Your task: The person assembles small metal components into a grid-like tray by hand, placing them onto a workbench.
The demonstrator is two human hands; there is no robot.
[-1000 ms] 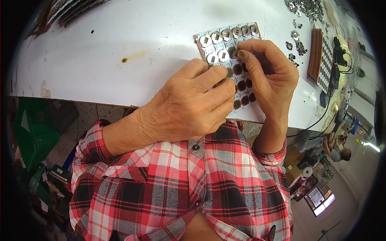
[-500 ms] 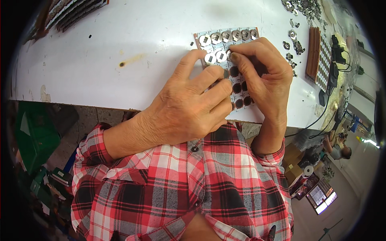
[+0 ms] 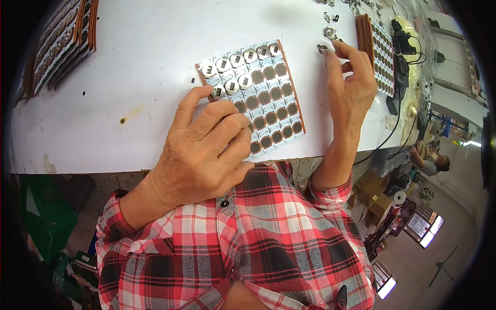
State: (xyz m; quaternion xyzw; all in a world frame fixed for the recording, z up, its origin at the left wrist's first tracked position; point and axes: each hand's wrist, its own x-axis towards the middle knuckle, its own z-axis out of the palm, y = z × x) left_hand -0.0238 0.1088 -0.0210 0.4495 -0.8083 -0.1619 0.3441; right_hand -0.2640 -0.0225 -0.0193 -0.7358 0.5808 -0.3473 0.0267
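Observation:
A flat board (image 3: 292, 87) with rows of dark round pads lies before me, slightly turned. Silver round coin-cell holders (image 3: 236, 59) with square openings fill its top row; three more sit at the left of the second row. My left hand (image 3: 206, 142) rests at the board's left side, fingers apart, index fingertip against the second row's leftmost holder. Its other fingers curl over the lower left pads. Off the board to the right, my right hand (image 3: 351, 77) has thumb and index tips slightly apart beside a small loose metal piece (image 3: 322, 49).
More loose metal pieces (image 3: 329, 33) lie scattered at the far right. Beyond my right hand stands a stack of similar boards (image 3: 381, 57), with black adapters and cables (image 3: 405, 41) beside it. Another board stack (image 3: 62, 46) is at far left. The table's near edge runs below my hands.
My right hand has left the second row's third holder, which now sits on the board, and moved right to the loose pieces. My left hand stays at the board's left side. The view has shifted.

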